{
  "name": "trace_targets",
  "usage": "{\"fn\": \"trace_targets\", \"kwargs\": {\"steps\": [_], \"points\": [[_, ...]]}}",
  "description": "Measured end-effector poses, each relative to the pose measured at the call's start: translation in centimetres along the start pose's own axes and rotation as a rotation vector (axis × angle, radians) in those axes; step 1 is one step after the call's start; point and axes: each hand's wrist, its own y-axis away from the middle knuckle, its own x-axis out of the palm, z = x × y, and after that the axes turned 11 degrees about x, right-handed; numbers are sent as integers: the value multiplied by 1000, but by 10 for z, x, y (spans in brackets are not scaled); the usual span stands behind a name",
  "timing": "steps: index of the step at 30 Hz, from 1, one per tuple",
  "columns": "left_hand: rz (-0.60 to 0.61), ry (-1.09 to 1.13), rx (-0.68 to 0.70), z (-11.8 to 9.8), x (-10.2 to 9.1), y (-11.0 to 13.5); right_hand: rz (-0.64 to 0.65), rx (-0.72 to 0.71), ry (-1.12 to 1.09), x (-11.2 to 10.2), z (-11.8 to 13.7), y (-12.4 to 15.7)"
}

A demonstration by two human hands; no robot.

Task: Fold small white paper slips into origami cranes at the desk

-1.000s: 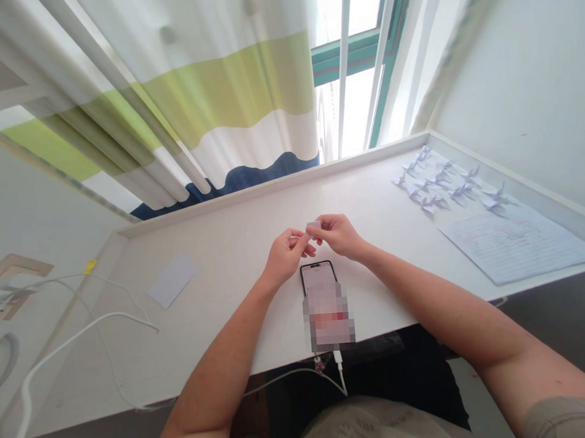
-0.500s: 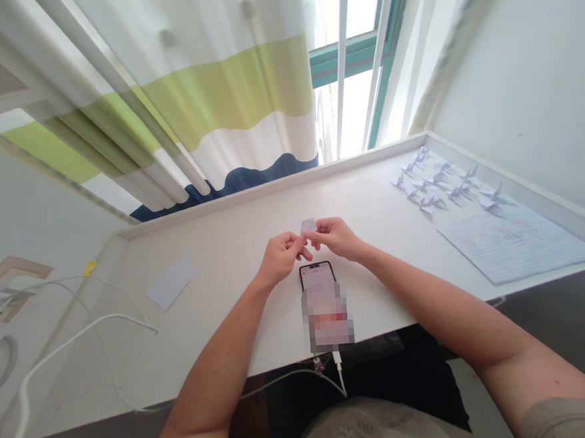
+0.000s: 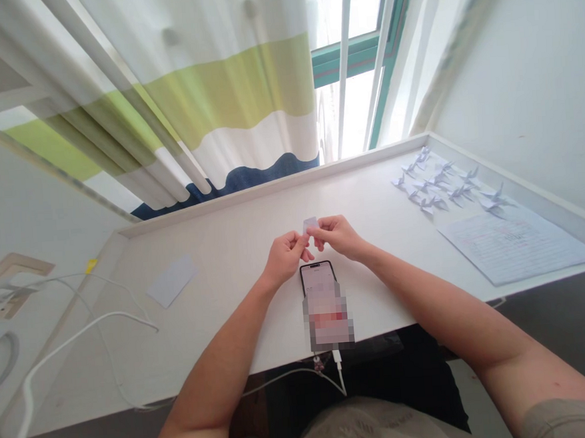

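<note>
A small piece of folded white paper (image 3: pixel 310 225) is held up just above the white desk (image 3: pixel 233 230). My left hand (image 3: pixel 285 254) pinches its lower left part between thumb and fingers. On the other side my right hand (image 3: pixel 341 237) grips the right edge, thumb and index finger pressed together. The fingertips of both hands almost meet and cover the paper's lower part. Right below them lies a phone (image 3: pixel 319 274) with its screen lit, partly blurred out.
Several folded paper cranes (image 3: pixel 440 182) stand at the back right, behind a stack of written sheets (image 3: pixel 517 243). A blank paper piece (image 3: pixel 172 281) lies at left. White cables (image 3: pixel 80 337) loop over the left side; a charging cable (image 3: pixel 339 369) hangs from the phone. A low rim (image 3: pixel 270 186) edges the desk.
Both hands keep hold of the paper, and their fingers have shifted slightly on it. The rest of the scene looks the same apart from a slight camera movement.
</note>
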Motion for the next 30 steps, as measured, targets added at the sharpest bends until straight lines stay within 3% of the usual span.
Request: {"fn": "trace_targets", "kwargs": {"steps": [11, 15, 21, 26, 30], "points": [[29, 32, 5, 2, 0, 0, 63, 34, -73, 2, -4, -5], [122, -19, -44, 1, -4, 0, 64, -32, 38, -1, -1, -1], [161, 30, 5, -3, -9, -1, 109, 29, 181, -4, 7, 4], [257, 115, -53, 1, -11, 0, 75, -1, 182, -4, 6, 3], [261, 108, -59, 4, -12, 0, 35, -40, 195, -3, 4, 2]]}}
